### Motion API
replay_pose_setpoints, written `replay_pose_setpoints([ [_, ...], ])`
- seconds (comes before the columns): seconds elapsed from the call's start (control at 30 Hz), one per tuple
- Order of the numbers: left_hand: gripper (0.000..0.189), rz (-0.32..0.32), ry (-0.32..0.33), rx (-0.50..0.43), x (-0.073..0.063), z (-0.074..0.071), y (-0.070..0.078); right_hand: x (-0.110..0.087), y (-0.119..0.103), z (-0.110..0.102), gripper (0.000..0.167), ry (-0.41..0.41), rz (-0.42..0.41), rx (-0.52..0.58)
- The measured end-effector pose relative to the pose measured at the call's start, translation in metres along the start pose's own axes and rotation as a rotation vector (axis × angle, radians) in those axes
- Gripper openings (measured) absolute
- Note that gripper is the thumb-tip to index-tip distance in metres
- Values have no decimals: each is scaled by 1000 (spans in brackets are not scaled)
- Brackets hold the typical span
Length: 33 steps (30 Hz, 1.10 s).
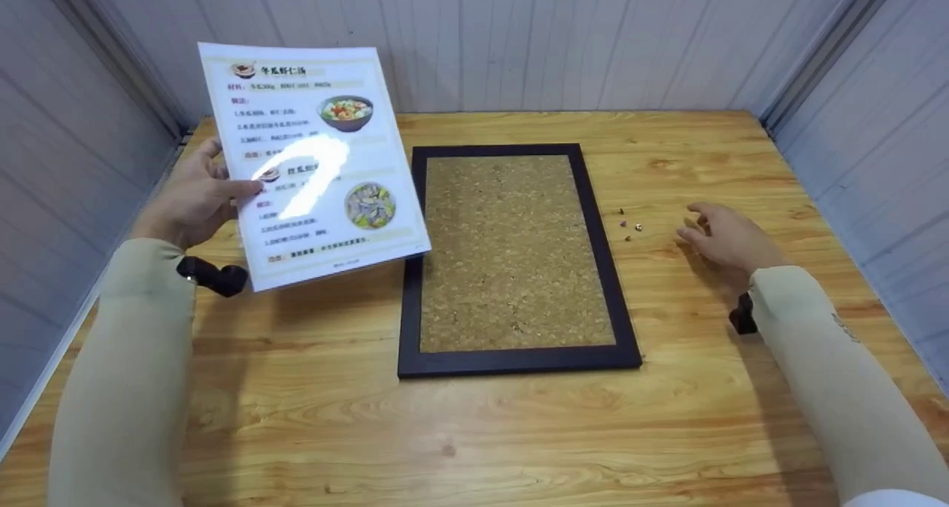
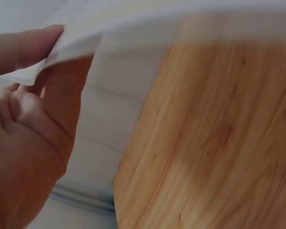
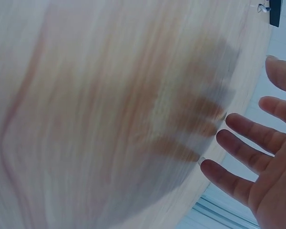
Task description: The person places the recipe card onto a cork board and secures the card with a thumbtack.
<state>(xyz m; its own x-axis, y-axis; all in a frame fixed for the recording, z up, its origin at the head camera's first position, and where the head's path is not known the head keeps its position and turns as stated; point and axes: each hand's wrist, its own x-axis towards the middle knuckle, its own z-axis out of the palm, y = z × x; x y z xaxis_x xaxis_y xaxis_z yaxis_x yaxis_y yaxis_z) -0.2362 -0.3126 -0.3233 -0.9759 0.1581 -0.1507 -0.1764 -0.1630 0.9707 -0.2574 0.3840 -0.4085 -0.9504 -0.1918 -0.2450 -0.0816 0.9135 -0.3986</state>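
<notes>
My left hand (image 1: 196, 196) pinches the left edge of a glossy recipe sheet (image 1: 296, 114), thumb in front and fingers behind. Two dishes are pictured on it beside lines of text, and a bright glare crosses its middle. In the left wrist view the thumb (image 2: 26, 47) presses on the sheet's edge. The sheet is held up off the table and overlaps the left side of a cork board (image 1: 511, 255) with a dark frame. At the right, my right hand (image 1: 730, 236) holds nothing, its fingers loosely spread by the tabletop. Several small pushpins (image 1: 623, 224) lie between that hand and the board.
The wood-grain table (image 1: 474, 440) runs back to a pale panelled wall (image 1: 563, 40), with side walls at left and right. A dark wrist camera (image 1: 213, 276) sits on the left sleeve and another (image 1: 743, 316) on the right.
</notes>
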Motion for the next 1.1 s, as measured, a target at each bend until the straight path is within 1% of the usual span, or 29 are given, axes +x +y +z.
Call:
replay_pose_setpoints([
  [0.07,82,12,-8,-25,6,11,-1,1,1,0,72,2,-6,-3],
  [0.2,82,19,-21,-21,14,36,-10,2,1,1,64,7,-29,-18],
  [0.37,74,9,-63,40,25,68,-28,2,-1,2,59,25,-61,-30],
  [0.5,70,-11,-98,91,32,92,-42,1,-2,4,58,38,-60,-52],
  [0.6,68,-28,-121,98,36,107,-52,1,-4,4,58,45,-56,-77],
  [0.83,70,-16,-176,30,34,107,-55,22,-44,-11,59,50,-104,-119],
  [0.93,71,-9,-183,-3,34,106,-55,31,-62,-18,60,56,-135,-132],
  [0.97,70,-10,-179,0,35,106,-54,34,-68,-20,60,58,-145,-135],
  [1.03,67,-9,-152,37,36,106,-53,40,-80,-24,60,62,-157,-140],
  [1.1,63,-4,-140,66,36,105,-51,45,-92,-28,60,66,-165,-148],
])
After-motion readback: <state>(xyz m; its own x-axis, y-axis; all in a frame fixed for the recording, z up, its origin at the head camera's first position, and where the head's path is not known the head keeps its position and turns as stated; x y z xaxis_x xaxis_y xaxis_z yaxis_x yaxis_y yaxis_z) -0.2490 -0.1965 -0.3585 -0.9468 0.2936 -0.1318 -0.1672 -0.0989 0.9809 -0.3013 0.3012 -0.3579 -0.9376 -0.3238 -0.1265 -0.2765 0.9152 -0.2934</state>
